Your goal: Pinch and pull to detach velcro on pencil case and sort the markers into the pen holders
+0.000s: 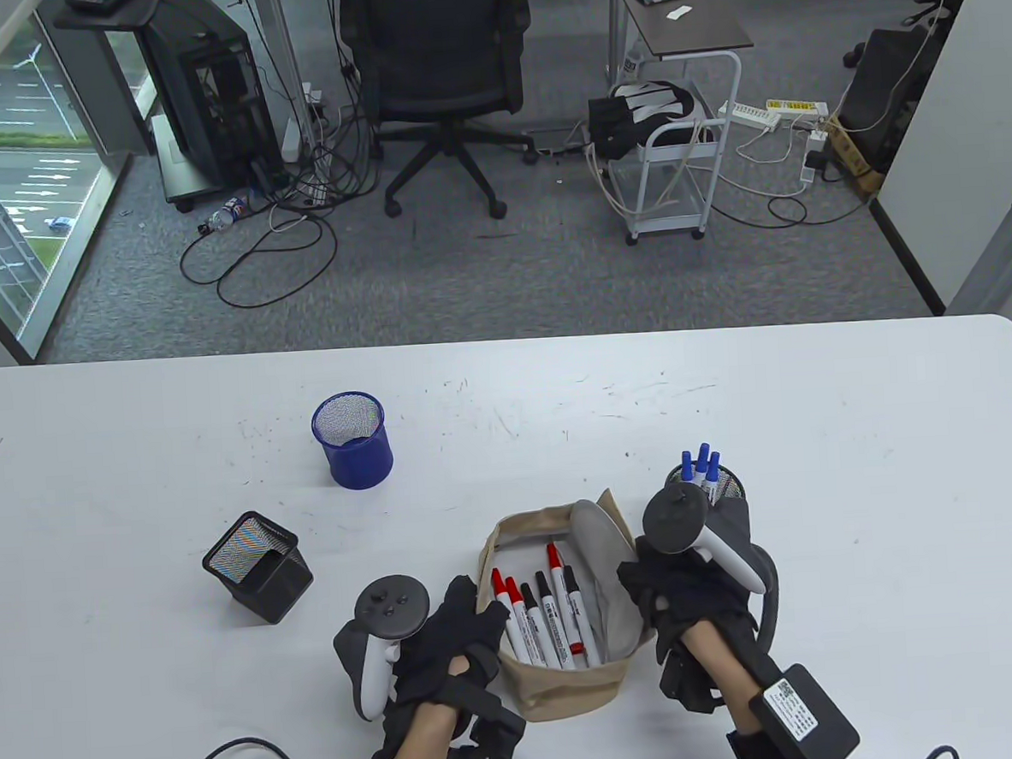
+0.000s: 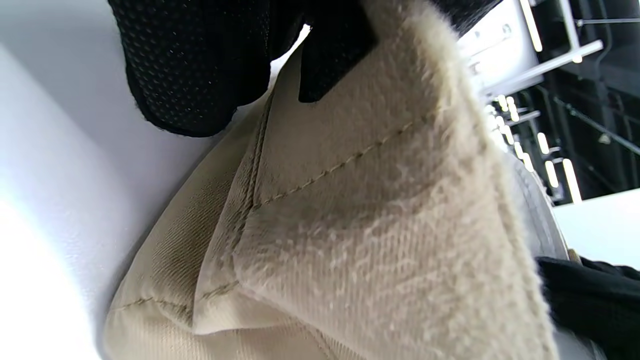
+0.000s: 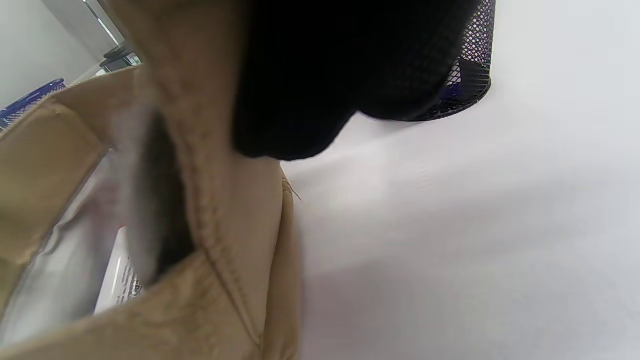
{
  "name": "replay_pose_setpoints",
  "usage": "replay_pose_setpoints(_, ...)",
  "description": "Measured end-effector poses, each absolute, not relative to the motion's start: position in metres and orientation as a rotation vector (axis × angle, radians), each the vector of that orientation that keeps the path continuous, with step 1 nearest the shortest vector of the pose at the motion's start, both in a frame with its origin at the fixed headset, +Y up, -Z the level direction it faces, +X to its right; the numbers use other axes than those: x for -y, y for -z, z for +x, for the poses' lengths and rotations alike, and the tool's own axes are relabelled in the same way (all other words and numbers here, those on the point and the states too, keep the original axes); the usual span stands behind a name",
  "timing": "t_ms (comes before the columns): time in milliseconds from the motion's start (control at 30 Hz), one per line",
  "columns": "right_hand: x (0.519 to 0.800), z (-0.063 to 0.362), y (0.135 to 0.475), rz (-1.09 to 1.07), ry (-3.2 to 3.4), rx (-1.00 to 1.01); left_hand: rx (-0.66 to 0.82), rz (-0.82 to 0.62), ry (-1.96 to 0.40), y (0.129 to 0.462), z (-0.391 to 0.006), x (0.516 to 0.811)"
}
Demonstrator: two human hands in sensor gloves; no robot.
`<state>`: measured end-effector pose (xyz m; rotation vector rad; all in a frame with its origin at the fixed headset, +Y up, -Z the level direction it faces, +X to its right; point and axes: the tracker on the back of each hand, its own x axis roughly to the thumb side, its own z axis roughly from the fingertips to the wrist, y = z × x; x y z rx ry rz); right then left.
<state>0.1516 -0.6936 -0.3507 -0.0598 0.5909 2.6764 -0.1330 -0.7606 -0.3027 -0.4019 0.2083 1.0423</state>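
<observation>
From above, the tan case (image 1: pixel 565 642) sat open near the table's (image 1: pixel 863 478) front edge, red and black markers (image 1: pixel 544 613) inside. The left hand (image 1: pixel 454 648) gripped its left rim, the right hand (image 1: pixel 690 591) its right rim. Blue markers (image 1: pixel 702 469) stood in a black holder (image 1: pixel 734 487) behind the right hand; a blue holder (image 1: pixel 352 440) and a square black one (image 1: pixel 259 566) stood toward the left.

Left wrist: gloved fingers (image 2: pixel 195 65) pinched the case's fabric (image 2: pixel 360 210).

Right wrist: fingers (image 3: pixel 320 75) clamped the rim (image 3: pixel 210 210); mesh holder (image 3: pixel 467 65) just behind.

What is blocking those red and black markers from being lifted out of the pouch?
Nothing visible. The pouch is open, held apart by the left hand and right hand; the markers lie uncovered inside, with the grey flap folded away.
</observation>
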Motion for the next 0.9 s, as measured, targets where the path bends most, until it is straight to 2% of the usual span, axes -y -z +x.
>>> replay_pose_setpoints(233, 0.697, 0.153, 0.351, -0.030, -2.653, -0.574, -0.241, -0.329, -0.859, 0.309, -0.133, 0.730)
replay_pose_setpoints(433, 0.697, 0.150, 0.349, -0.009, -2.672, -0.562, -0.137, -0.189, -0.677, 0.312, -0.103, 0.661)
replay_pose_setpoints(533, 0.697, 0.150, 0.348, -0.003, -2.674, -0.559, -0.079, -0.242, -0.647, 0.323, -0.077, 0.643)
replay_pose_setpoints(633, 0.698, 0.151, 0.348, -0.002, -2.671, -0.562, -0.084, -0.536, -0.473, 0.351, -0.053, 0.658)
replay_pose_setpoints(700, 0.699, 0.152, 0.348, 0.000, -2.663, -0.567, -0.144, -0.652, -0.372, 0.369, -0.045, 0.679)
replay_pose_setpoints(900, 0.702, 0.154, 0.350, 0.004, -2.640, -0.589, -0.294, -0.794, -0.112, 0.400, -0.031, 0.728)
